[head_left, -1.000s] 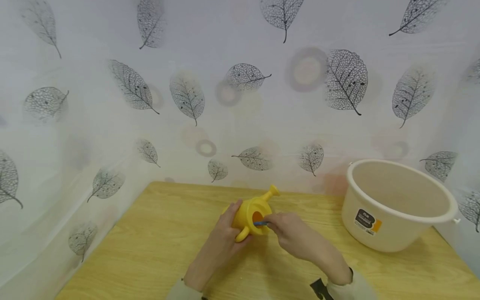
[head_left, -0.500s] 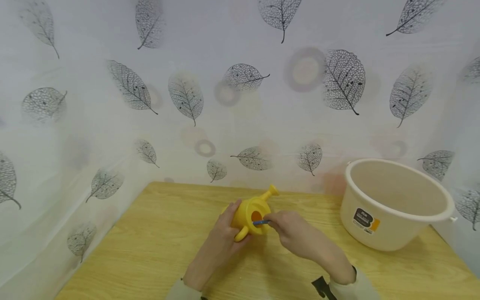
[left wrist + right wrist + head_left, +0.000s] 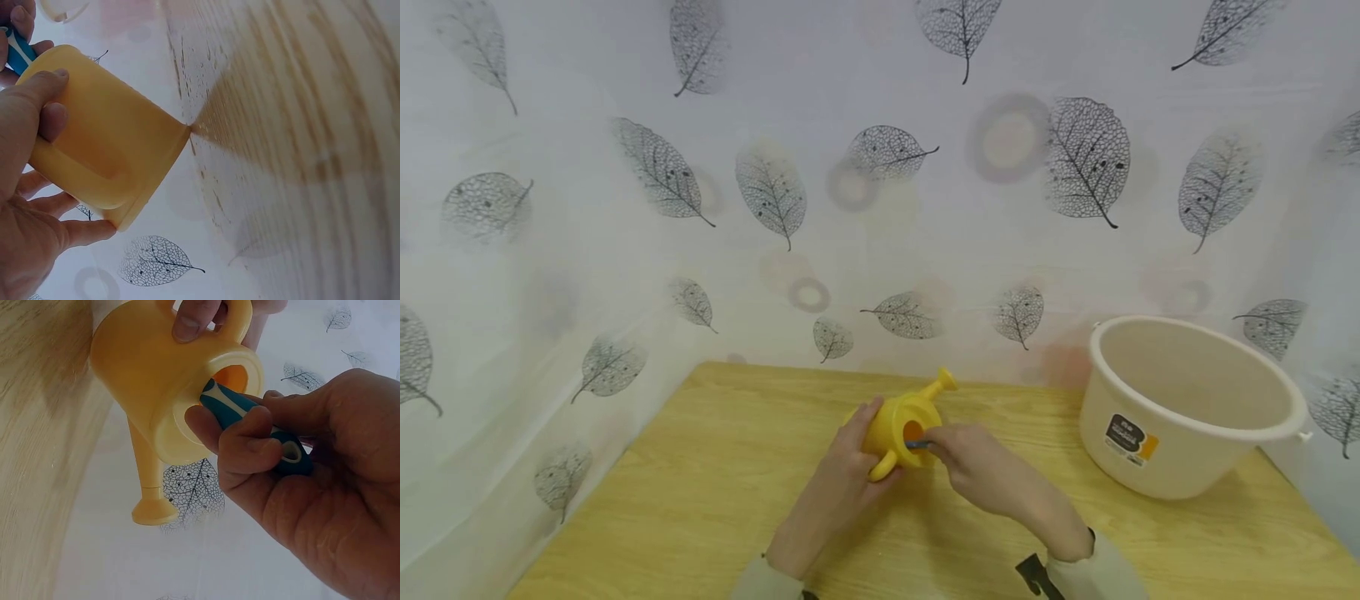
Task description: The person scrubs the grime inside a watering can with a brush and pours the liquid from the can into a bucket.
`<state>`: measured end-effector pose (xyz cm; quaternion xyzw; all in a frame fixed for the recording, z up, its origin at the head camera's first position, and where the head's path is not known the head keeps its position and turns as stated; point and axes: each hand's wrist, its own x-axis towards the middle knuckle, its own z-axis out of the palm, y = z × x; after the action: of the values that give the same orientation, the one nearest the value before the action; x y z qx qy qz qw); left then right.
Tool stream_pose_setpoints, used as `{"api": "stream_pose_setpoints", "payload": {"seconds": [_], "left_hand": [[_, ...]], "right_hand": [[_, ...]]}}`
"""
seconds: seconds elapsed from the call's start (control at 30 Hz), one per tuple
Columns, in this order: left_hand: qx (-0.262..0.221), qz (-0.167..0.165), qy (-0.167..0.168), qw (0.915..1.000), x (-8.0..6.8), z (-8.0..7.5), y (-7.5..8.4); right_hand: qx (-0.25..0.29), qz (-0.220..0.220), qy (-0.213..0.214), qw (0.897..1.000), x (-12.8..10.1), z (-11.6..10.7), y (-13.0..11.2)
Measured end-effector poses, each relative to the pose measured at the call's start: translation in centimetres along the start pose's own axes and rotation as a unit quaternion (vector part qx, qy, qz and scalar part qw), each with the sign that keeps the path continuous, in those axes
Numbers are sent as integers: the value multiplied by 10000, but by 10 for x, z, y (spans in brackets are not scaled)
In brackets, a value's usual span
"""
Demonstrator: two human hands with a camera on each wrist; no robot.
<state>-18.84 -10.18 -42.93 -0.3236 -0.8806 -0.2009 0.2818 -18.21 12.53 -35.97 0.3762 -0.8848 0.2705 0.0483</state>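
A yellow toy watering can (image 3: 880, 433) is tilted over the table, its round opening turned toward my right hand. My left hand (image 3: 842, 471) grips it by the body and handle; in the left wrist view the can's bottom edge (image 3: 153, 190) is close to the tabletop. My right hand (image 3: 985, 467) holds a blue-and-white handle (image 3: 228, 407) with a hole in its end. The handle's far end goes into the can's opening, so whatever it carries is hidden inside. Orange shows within the opening (image 3: 236, 378), and the spout (image 3: 147, 469) points away from my hands.
A large cream bucket (image 3: 1150, 408) with a label stands at the right of the wooden table (image 3: 700, 500). Behind and to the left hangs a pale leaf-printed curtain or sheet (image 3: 925, 233), close to the table's back edge.
My right hand has shifted slightly left toward the opening since half a second ago, and less of the blue handle shows in the head view. The left hand and the can stay put.
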Motion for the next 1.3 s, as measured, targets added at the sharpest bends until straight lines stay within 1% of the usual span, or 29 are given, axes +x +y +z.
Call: {"api": "stream_pose_setpoints", "payload": {"seconds": [0.2, 0.4, 0.5, 0.77, 1.03, 1.3], "left_hand": [[5, 128, 118, 9998, 2, 1, -2], [28, 10, 23, 10000, 0, 2, -2], [-11, -28, -3, 10000, -2, 3, -1], [-117, -94, 28, 9999, 0, 2, -1], [-71, -17, 26, 10000, 0, 0, -1], [-17, 25, 5, 10000, 1, 0, -2]], "right_hand": [[-223, -91, 23, 9997, 0, -5, -1], [-432, -97, -43, 9990, -3, -15, -6], [-434, -102, -88, 9990, -5, -19, -8], [-511, -77, -74, 9986, -4, -20, -8], [-330, 62, -172, 9993, 1, -14, -5], [-140, 51, -174, 9997, 3, -5, 0]]}}
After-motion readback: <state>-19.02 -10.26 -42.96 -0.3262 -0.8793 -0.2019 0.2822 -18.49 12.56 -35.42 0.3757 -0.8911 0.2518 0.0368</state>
